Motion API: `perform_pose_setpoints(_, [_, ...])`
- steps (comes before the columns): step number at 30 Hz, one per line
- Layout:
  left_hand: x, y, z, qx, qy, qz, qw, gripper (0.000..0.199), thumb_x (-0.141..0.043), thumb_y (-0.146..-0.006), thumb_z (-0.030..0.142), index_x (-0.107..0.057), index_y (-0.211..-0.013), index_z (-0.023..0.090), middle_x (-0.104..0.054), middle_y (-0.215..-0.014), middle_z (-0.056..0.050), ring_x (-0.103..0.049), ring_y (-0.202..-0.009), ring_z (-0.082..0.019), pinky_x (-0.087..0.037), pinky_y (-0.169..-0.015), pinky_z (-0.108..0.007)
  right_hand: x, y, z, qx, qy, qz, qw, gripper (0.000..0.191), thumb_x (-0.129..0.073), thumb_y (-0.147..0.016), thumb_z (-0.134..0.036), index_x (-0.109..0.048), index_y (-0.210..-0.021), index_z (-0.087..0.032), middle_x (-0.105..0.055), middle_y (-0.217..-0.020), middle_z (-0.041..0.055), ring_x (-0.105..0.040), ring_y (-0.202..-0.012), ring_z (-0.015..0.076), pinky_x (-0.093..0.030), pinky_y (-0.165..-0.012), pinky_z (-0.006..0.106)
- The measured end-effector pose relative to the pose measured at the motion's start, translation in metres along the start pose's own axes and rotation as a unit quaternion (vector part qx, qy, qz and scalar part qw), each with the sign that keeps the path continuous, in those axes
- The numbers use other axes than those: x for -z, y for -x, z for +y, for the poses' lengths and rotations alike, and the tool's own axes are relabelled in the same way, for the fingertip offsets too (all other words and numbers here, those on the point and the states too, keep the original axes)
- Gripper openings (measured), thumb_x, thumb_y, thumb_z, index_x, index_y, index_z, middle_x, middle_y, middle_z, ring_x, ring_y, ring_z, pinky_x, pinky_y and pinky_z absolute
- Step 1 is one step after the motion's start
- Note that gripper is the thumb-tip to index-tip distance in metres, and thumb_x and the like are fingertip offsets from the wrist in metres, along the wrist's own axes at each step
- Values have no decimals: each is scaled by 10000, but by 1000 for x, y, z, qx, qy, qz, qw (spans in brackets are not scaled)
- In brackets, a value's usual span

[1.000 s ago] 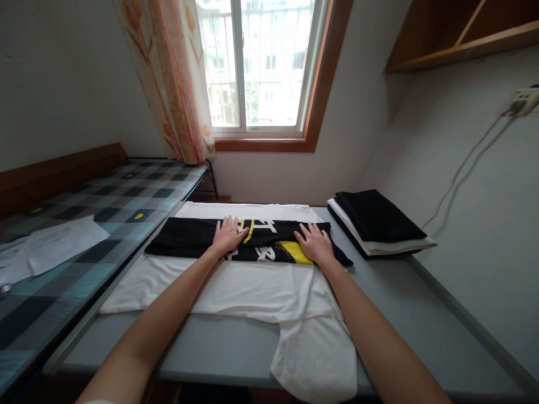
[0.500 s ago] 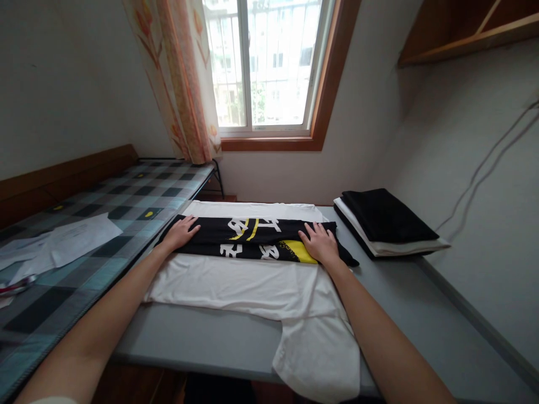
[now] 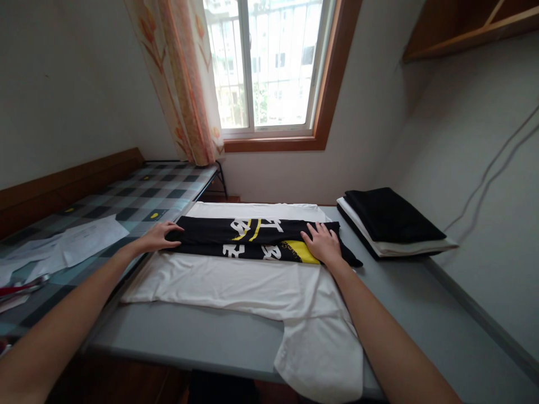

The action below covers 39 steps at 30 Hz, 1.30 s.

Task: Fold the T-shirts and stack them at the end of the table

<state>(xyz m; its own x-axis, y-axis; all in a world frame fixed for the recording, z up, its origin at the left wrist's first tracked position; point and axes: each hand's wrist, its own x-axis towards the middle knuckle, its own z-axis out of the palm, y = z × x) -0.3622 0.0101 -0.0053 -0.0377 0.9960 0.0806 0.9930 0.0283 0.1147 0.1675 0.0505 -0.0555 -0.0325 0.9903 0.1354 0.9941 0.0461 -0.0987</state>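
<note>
A black T-shirt point(image 3: 210, 234) with white characters and a yellow patch lies in a long folded strip on top of a white T-shirt point(image 3: 236, 283). My left hand point(image 3: 159, 237) is at the strip's left end, thumb and fingers apart with black cloth showing between them. Fingers spread, my right hand point(image 3: 323, 242) rests flat on the strip's right part, beside the yellow patch. The white T-shirt spreads out above and below the strip, and one sleeve hangs over the table's front edge.
The clothes lie on a grey table point(image 3: 189, 334). At the right stands a stack of folded black and white garments point(image 3: 391, 216). To the left, a bed with a checked cover point(image 3: 177, 182) holds papers point(image 3: 90, 241). A window point(image 3: 273, 73) and a curtain point(image 3: 185, 84) are behind.
My left hand has slid left, from lying on the black strip to its left end. The white T-shirt's lower left edge reaches farther left. My right hand stays in place.
</note>
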Motion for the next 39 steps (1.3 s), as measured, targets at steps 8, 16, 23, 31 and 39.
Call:
perform_pose_setpoints(8, [-2, 5, -1, -166, -89, -19, 982, 402, -539, -713, 204, -678, -1089, 229, -666, -1117, -76, -612, -1051, -268, -449, -951, -362, 1, 1, -1, -2, 5, -2, 1000, 597, -262, -972, -529, -429, -1457, -223, -358, -1539, 113, -282, -1421, 243, -216, -1127, 419])
perform_pose_setpoints(16, [10, -9, 28, -129, -195, 25, 972, 323, -425, -744, 18, -657, -904, 177, -645, -953, -105, -633, -859, -249, -456, -773, -339, -2, 0, 1, 0, 3, 0, 1000, 594, -266, -973, -531, -429, -1455, -224, -359, -1539, 106, -273, -1423, 238, -211, -1127, 417])
perform_pose_setpoints(23, [0, -4, 25, -128, -225, 40, 965, 320, -400, -796, 6, -638, -893, 197, -636, -938, -102, -616, -926, -242, -426, -815, -341, -1, 1, 1, 0, -2, 3, 1000, 597, -268, -971, -537, -434, -1452, -225, -373, -1532, 103, -284, -1417, 236, -211, -1128, 414])
perform_pose_setpoints(31, [-6, 1, 24, -65, -191, 6, 979, 433, -467, -691, 2, -634, -1018, 232, -644, -1027, -66, -620, -969, -238, -426, -815, -315, 0, 0, 1, -6, -3, -4, 1000, 593, -275, -968, -542, -433, -1452, -238, -360, -1540, 96, -282, -1420, 232, -209, -1129, 417])
perform_pose_setpoints(39, [-2, -6, 32, -133, -157, -4, 979, 427, -590, -695, 137, -634, -1104, 254, -622, -1099, -52, -602, -1025, -240, -432, -863, -296, -1, 0, 1, -4, -4, 1, 1000, 594, -279, -965, -544, -441, -1447, -236, -368, -1536, 96, -285, -1420, 233, -217, -1128, 418])
